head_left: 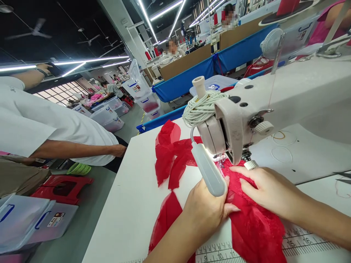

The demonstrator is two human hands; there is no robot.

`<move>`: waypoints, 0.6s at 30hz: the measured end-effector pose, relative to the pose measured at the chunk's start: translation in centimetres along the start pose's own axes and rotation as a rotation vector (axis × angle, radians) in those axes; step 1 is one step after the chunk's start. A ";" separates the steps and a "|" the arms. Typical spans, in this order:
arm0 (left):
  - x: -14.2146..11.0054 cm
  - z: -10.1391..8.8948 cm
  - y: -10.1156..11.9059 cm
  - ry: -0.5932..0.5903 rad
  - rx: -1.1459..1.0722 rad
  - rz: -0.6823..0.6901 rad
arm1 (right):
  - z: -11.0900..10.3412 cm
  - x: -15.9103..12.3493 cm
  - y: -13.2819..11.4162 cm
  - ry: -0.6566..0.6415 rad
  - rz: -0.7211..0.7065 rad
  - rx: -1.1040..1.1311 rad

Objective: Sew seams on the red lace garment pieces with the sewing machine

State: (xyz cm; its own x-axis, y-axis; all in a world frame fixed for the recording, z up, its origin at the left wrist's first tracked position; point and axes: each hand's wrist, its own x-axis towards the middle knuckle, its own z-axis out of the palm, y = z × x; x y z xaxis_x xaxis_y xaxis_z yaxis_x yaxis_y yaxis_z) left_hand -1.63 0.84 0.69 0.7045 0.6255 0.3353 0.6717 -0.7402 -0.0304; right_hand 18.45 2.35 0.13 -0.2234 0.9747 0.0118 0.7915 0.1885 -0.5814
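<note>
Your left hand (204, 204), low in the middle of the head view, lies half-curled at the left edge of the red lace cloth (255, 226). Its thumb points right over the fabric, but the grey lamp (210, 171) covers part of the hand, so whether it pinches the cloth cannot be told. Your right hand (265, 186), right of centre, is spread on the lace with index finger and thumb extended, pressing from above and not closed round it. The cloth runs from beneath the head of the sewing machine (301, 87) down to the bottom edge of the frame.

The step in hand looks like steadying and guiding the lace at the stitching point with 2 hands. The next move seems to call for light, even pressure, the lace lying flat and your right fingertips clear of the needle area.

That lamp partly blocks your sight of the work. Loose red sheer pieces (167, 149) lie left of the machine and could get caught up in it. A ruler strip (219, 252) crosses the bottom of the frame, and dark pointed blades (344, 177) lie at the right edge. At the left, a person in a white shirt (68, 120) stands beside the white table (120, 204), with a red stool (63, 188) and plastic bins (19, 215) below.
</note>
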 end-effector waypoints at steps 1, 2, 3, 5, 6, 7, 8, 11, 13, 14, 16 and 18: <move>-0.1 0.2 0.1 0.003 0.010 0.004 | 0.1 0.0 0.1 0.015 -0.006 0.005; -0.2 0.3 0.1 0.001 0.019 -0.001 | 0.2 0.0 0.3 0.029 -0.010 0.010; -0.3 0.4 0.2 -0.004 0.028 -0.009 | 0.3 0.0 0.4 0.039 -0.009 0.013; -0.4 0.5 0.4 -0.025 0.041 -0.033 | 0.5 -0.1 0.7 0.036 -0.003 0.022; -0.4 0.4 0.5 -0.034 0.049 -0.042 | 0.5 -0.1 0.7 0.031 0.003 0.027; -0.4 0.4 0.6 -0.041 0.057 -0.048 | 0.5 -0.1 0.8 0.028 0.008 0.031; -0.4 0.4 0.7 -0.045 0.064 -0.050 | 0.5 -0.1 0.8 0.028 0.012 0.033; -0.4 0.4 0.7 -0.055 0.082 -0.042 | 0.3 0.0 0.7 0.028 0.039 0.001; -0.5 0.4 0.6 -0.068 0.090 -0.029 | 0.1 0.1 0.5 0.009 0.063 -0.028; -0.6 0.4 0.6 -0.074 0.091 -0.025 | -0.1 0.1 0.3 -0.002 0.076 -0.038; -0.6 0.5 0.5 -0.081 0.085 -0.016 | -0.4 0.2 0.0 -0.023 0.096 -0.045; -0.6 0.5 0.5 -0.078 0.082 -0.009 | -0.7 0.2 -0.2 -0.034 0.112 -0.042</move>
State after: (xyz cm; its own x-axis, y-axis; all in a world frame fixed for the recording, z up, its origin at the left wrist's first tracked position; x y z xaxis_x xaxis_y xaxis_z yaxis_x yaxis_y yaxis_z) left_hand -1.61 0.23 -0.03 0.7117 0.6517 0.2621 0.6924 -0.7137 -0.1056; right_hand 18.66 2.60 0.86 -0.1506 0.9854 -0.0790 0.8355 0.0842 -0.5429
